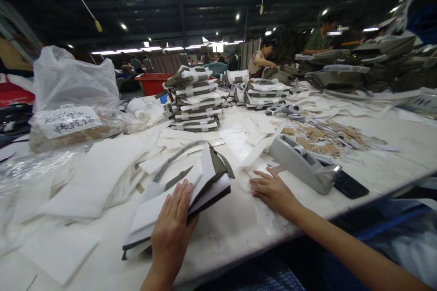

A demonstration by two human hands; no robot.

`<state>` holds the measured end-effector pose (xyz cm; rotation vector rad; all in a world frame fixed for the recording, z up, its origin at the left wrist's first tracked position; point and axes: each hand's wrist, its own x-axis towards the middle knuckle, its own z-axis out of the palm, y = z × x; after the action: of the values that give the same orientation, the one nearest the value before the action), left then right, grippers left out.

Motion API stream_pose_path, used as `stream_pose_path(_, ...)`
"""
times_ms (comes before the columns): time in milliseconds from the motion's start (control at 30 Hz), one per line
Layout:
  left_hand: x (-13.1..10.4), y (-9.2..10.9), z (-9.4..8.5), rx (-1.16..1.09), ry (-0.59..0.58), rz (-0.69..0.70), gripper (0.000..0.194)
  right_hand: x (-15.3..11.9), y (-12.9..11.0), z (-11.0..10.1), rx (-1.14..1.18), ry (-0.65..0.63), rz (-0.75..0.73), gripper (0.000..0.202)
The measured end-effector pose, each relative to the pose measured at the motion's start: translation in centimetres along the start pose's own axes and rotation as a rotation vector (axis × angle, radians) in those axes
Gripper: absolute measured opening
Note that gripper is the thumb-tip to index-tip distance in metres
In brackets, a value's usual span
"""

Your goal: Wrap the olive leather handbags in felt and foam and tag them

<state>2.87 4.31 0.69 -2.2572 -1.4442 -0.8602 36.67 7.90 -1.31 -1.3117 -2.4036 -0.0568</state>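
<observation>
In front of me lies an olive-grey bag (218, 163) with white sheets wrapped over it and a pale strap looped behind. My left hand (175, 223) holds it, fingers laid along the white sheet on top and thumb at the near edge. My right hand (273, 191) rests palm down with fingers apart, beside the bag and holding nothing. Its fingertips touch or nearly touch thin white sheets (261, 154) on the table. Just right of that hand stands a grey tape dispenser (300, 163), and a dark phone (350, 185) lies partly behind it.
Wrapped bags form stacks (194, 100) at the back of the white table (232, 232). Loose white sheets (95, 177) spread left, near a clear plastic sack (73, 82). Brown tags (317, 138) lie right. Two people work beyond, near piled bags (344, 79).
</observation>
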Motion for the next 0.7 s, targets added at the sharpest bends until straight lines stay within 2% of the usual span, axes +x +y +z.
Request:
stream_pose_path(100, 0.1, -0.1, 0.0, 0.010, 0.019, -0.011, 0.075, 0.7, -2.4, -1.1, 0.079, 0.114, 0.003, 0.014)
stream_pose_path(167, 0.2, -0.1, -0.1, 0.015, 0.027, -0.011, 0.074, 0.7, -4.8, -2.3, 0.224, 0.130, -0.002, 0.015)
stream_pose_path(200, 0.2, -0.1, -0.1, 0.016, 0.028, -0.010, 0.074, 0.5, -6.1, -2.9, 0.329, 0.084, -0.004, 0.016)
stream_pose_path(267, 0.3, -0.1, -0.2, 0.019, 0.031, 0.000, 0.072, 0.1, -8.3, -3.9, 0.559, -0.117, 0.006, 0.016)
stream_pose_path(333, 0.4, 0.0, -0.2, 0.029, 0.049, 0.021, 0.069, -0.2, -9.4, -4.0, 0.692, -0.286, 0.064, 0.022)
stream_pose_path(400, 0.6, 0.1, -0.1, 0.040, 0.070, 0.043, 0.066, 0.1, -9.2, -3.0, 0.638, -0.272, 0.151, 0.032)
stream_pose_path(500, 0.6, 0.1, 0.1, 0.054, 0.093, 0.065, 0.061, 1.3, -7.8, -0.1, 0.362, -0.131, 0.211, 0.050)
stream_pose_path(600, 0.5, 0.1, 0.3, 0.063, 0.107, 0.098, 0.057, 3.4, -7.0, 2.9, 0.214, -0.122, 0.084, 0.063)
stream_pose_path(700, 0.3, 0.2, 0.5, 0.074, 0.096, 0.117, 0.057, 5.6, -7.6, 4.4, 0.251, -0.058, -0.146, 0.047)
